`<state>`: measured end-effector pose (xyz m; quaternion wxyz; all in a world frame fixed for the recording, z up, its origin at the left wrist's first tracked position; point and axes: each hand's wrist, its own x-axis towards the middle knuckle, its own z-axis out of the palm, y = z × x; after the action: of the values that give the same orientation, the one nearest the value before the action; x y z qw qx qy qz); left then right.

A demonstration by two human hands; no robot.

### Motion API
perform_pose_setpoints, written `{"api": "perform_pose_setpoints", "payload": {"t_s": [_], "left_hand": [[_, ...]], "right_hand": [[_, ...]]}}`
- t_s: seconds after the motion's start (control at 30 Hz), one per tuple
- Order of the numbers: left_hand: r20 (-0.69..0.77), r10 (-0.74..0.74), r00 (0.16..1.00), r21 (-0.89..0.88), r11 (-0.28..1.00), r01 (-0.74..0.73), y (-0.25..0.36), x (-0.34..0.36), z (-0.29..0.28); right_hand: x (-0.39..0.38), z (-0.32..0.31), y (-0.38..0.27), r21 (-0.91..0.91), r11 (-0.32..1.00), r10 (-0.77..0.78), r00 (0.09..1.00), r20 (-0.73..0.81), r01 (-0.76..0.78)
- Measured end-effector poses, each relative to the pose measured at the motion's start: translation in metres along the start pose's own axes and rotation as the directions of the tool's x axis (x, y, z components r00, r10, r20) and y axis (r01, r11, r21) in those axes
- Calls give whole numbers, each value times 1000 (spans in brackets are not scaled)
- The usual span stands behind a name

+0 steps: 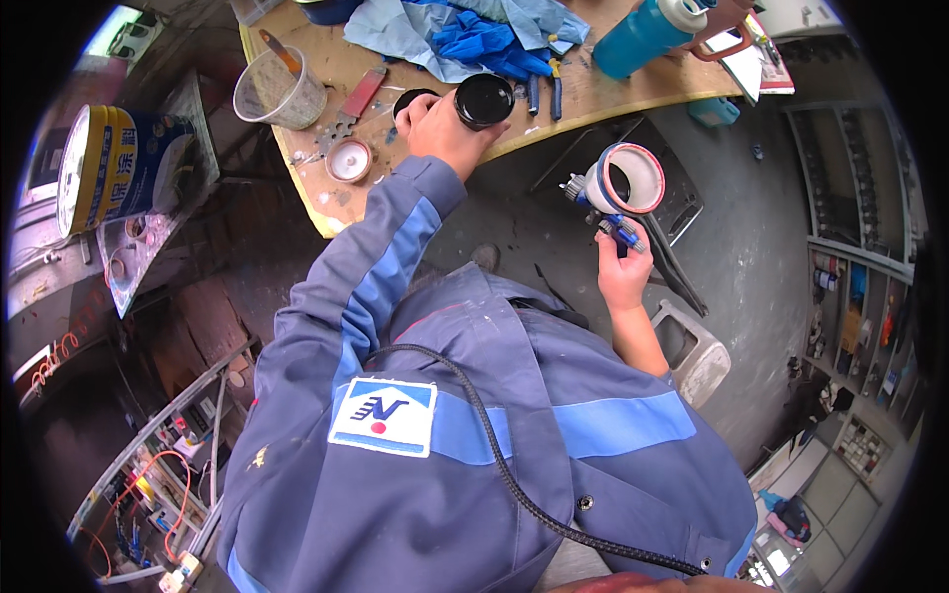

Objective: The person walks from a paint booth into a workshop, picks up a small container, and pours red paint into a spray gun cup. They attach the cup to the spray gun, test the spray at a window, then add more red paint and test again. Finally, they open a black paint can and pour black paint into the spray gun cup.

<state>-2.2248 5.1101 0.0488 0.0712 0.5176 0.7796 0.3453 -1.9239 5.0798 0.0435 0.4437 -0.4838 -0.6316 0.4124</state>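
My left hand (447, 133) is over the near edge of the table, closed round a black cylindrical container (484, 101) with a round top. A second black round shape (413, 97) shows beside the thumb; whether it belongs to the same container I cannot tell. In my right hand (625, 269) is a spray gun (618, 229) with blue knobs, held off the table at the right. Its white cup (649, 183) is open at the top, with a reddish rim and a dark inside. A round white lid (349, 160) with a reddish-brown rim lies on the table, left of my left hand.
On the paint-stained table (331, 203) are a clear plastic tub (280, 94) with a brush, a red-handled scraper (364, 96), blue gloves (484, 44) and a teal bottle (647, 40). A large paint bucket (114, 168) stands left. A grey stool (689, 351) is at right.
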Motion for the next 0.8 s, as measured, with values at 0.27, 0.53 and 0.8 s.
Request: {"api": "perform_pose_setpoints", "payload": {"t_s": [0.27,0.53,0.8], "left_hand": [[-107,4,994,77,997,4,-1,-10,3],[17,55,998,346,936,-57,-48,15,-39],[19,82,996,206,975,-85,-35,25,-65]], "right_hand": [[12,-5,3,12,1000,-2,999,51,1],[22,7,0,60,997,-59,995,80,54],[24,20,-5,36,998,-57,996,63,54]]}}
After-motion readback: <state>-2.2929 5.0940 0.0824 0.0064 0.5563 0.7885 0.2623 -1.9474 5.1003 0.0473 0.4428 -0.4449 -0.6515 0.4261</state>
